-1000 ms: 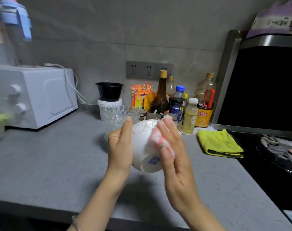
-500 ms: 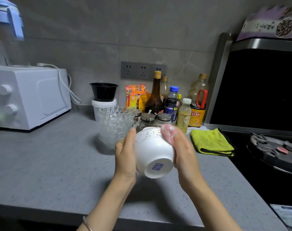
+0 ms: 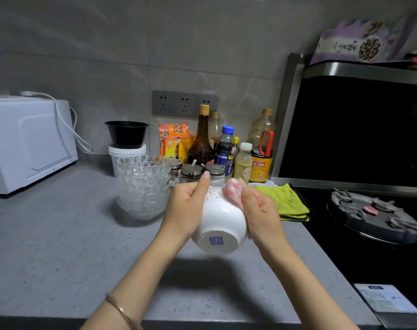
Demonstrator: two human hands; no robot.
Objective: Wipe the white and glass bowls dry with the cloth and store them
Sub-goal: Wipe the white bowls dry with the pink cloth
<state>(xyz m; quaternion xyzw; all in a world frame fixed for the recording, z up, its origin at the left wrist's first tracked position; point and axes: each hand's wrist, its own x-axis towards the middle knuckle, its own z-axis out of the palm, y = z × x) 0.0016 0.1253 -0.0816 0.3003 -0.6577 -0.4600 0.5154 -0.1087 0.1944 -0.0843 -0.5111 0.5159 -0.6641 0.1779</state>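
Ceramic white bowl (image 3: 220,222) is in mid-air above the counter (image 3: 59,234), tilted, foot toward you. Your left hand (image 3: 186,208) grips its left wall. Your right hand (image 3: 259,215) pinches the bunched cloth (image 3: 233,190) against the outside near the rim. Likely rigid, glazed, slick if wet, and breakable, so hold by rim and wall, not the foot. Glass bowls (image 3: 143,186) sit stacked just beside your left hand; don't swing that way. Hob (image 3: 369,210) and yellow cloth (image 3: 283,201) crowd the right. Open room is front-left.

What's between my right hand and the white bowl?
A pink-and-white cloth, gripped by the right hand against the side of the white bowl, as the head view shows.
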